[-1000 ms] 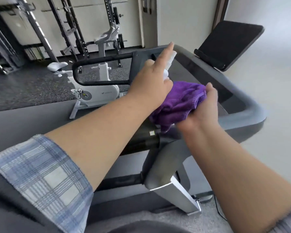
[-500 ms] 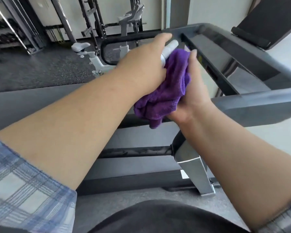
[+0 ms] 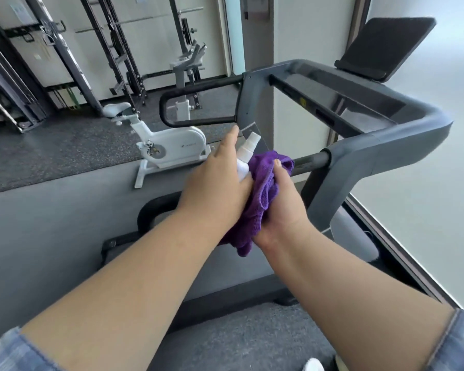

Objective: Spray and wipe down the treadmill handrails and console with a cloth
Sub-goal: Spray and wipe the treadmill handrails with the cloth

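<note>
Purple cloth (image 3: 263, 194), white spray bottle (image 3: 245, 153), grey treadmill handrail (image 3: 386, 145), blue plaid sleeve (image 3: 11, 354)

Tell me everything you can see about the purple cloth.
The purple cloth looks like soft, looped microfibre, bunched and folded rather than spread flat. The right hand grips it, thumb on top, and a loose end hangs below the wrist. It is pressed against the white spray bottle held in the left hand, in front of the treadmill handrail.

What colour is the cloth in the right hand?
Purple, solid with no pattern; the cloth shows clearly in the head view.
</note>
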The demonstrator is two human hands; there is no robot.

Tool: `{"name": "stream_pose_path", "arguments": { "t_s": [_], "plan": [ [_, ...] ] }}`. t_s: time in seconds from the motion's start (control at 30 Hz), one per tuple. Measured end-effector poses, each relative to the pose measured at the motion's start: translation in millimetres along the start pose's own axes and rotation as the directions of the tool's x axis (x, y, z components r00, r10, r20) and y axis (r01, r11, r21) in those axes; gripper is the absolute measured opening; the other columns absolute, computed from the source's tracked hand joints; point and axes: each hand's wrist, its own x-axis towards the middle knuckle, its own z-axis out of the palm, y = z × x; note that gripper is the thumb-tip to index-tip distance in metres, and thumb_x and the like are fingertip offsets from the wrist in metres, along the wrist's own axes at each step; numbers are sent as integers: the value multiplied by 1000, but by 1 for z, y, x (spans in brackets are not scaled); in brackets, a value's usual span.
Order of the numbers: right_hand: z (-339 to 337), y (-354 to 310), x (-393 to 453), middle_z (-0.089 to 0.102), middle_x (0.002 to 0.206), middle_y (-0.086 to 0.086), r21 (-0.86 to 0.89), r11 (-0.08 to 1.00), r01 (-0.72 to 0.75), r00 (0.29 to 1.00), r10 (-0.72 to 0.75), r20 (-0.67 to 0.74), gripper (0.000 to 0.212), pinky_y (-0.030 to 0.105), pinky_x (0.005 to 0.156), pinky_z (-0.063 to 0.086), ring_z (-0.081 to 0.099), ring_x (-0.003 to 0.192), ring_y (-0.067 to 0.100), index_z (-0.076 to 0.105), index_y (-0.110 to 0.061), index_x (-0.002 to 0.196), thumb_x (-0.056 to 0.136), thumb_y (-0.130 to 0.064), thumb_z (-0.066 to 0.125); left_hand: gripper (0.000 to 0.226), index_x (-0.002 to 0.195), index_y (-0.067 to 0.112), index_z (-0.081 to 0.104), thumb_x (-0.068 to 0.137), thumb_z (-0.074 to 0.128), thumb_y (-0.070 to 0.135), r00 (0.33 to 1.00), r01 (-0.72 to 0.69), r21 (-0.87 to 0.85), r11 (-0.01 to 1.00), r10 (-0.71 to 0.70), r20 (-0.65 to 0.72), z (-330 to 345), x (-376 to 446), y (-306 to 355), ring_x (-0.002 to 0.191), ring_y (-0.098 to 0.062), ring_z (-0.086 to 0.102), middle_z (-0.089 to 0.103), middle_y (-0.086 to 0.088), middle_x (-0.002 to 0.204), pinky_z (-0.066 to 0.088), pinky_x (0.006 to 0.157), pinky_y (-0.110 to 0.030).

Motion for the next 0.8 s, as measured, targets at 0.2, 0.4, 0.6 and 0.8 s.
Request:
{"name": "stream_pose_path", "arguments": {
  "t_s": [0.2,0.4,0.6,0.8],
  "plan": [
    [-6,-36,-15,75,111,8,-199,963,181,945,-227,-237,42,46,81,58,75,93,31,61,-22,128,96,-49,57,75,155,37,13,93,56,33,1000,16,-210,978,-13,18,21,-17,18,129,-20,49,46,5,150,40,96,-32],
    [-17,-102,-6,68,96,-16,-722,641,259,799,-562,-213,11,41,94,53,65,94,11,58,-40,94,95,-49,53,75,150,54,9,95,50,25,995,45,-311,949,-14,102,51,-2,68,103,-19,61,62,9,130,45,81,-31],
    [-38,-174,31,63,88,-5,-921,154,357,691,-707,150,12,23,68,44,57,76,3,55,-21,93,100,-29,49,78,150,51,9,93,57,27,990,134,-388,912,-137,21,90,36,102,95,-21,58,50,13,145,44,76,-30],
    [-84,-158,112,54,137,9,-896,-433,95,872,-398,285,31,55,116,24,37,137,38,52,-14,130,102,-26,44,73,141,61,14,92,54,25,951,281,-253,926,-304,-56,112,35,77,103,-26,58,54,1,134,52,84,-42]
  ]
}}
